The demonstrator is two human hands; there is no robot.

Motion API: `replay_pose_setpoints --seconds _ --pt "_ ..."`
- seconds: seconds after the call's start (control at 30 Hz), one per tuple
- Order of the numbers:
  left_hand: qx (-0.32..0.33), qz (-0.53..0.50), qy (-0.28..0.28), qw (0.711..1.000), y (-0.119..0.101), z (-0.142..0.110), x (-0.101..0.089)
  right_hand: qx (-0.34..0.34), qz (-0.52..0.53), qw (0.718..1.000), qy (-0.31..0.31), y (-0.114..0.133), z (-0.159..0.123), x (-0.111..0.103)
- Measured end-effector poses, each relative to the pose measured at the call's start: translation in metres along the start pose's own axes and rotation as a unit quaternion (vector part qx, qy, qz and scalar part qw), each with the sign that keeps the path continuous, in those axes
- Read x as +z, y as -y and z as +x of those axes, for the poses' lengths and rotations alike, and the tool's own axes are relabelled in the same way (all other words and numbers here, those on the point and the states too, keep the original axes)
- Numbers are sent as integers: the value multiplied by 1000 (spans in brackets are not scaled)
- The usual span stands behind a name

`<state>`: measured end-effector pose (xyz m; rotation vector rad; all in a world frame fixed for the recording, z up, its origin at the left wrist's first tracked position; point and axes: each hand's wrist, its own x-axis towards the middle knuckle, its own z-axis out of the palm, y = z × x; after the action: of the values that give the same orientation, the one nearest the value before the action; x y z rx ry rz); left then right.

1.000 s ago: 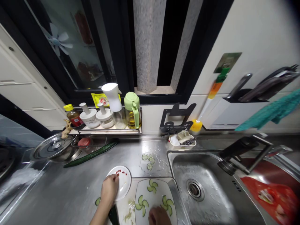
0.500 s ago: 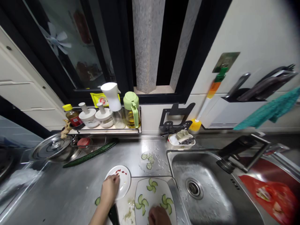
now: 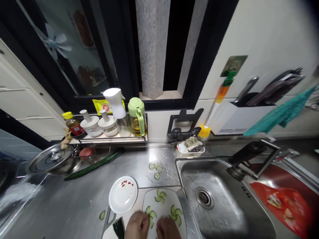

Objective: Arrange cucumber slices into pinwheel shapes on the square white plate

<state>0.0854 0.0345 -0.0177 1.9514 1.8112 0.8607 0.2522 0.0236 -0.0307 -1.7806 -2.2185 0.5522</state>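
Note:
My left hand point(image 3: 136, 226) is over the lower left edge of a white square plate point(image 3: 163, 208), its fingers pinched; whatever is in them is too small to make out. Close beside it, my right hand point(image 3: 168, 229) is above the same plate with fingertips drawn together, their contents hidden. Cucumber slices point(image 3: 176, 215) lie on this plate in pinwheel shapes. To the left, a round white plate point(image 3: 122, 198) carries small red pieces point(image 3: 127, 182). A cut cucumber piece point(image 3: 118, 228) rests on the white cutting board point(image 3: 132, 207) under the plates.
The steel sink point(image 3: 214, 199) is on the right, with a faucet point(image 3: 251, 162) and red plastic bag point(image 3: 284, 202). A whole cucumber point(image 3: 94, 166) lies behind, near a lidded pot point(image 3: 54, 157). Loose slices point(image 3: 156, 169) sit on the wet counter. Condiment containers point(image 3: 108, 126) line a rack.
My left hand has left the round plate with the red pieces and moved right, to the square plate beside my right hand. The right hand stays over the square plate.

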Motion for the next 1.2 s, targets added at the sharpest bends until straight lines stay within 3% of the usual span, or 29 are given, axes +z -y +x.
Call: replay_pose_setpoints --seconds 0.27,0.47,0.63,0.97,1.2 --pt "-12 62 -25 998 0 -11 20 -7 37 997 -62 12 4 10" --pt "-49 55 -15 997 -1 -12 25 -21 48 996 -68 20 9 -1" --pt "-55 51 -11 997 -1 -10 24 -26 81 996 -41 22 11 -11" --pt "-63 33 -9 997 -3 -9 21 0 80 997 -4 21 14 -7" --pt "-51 -8 -12 999 -1 -5 11 -4 106 994 -20 19 14 -4"
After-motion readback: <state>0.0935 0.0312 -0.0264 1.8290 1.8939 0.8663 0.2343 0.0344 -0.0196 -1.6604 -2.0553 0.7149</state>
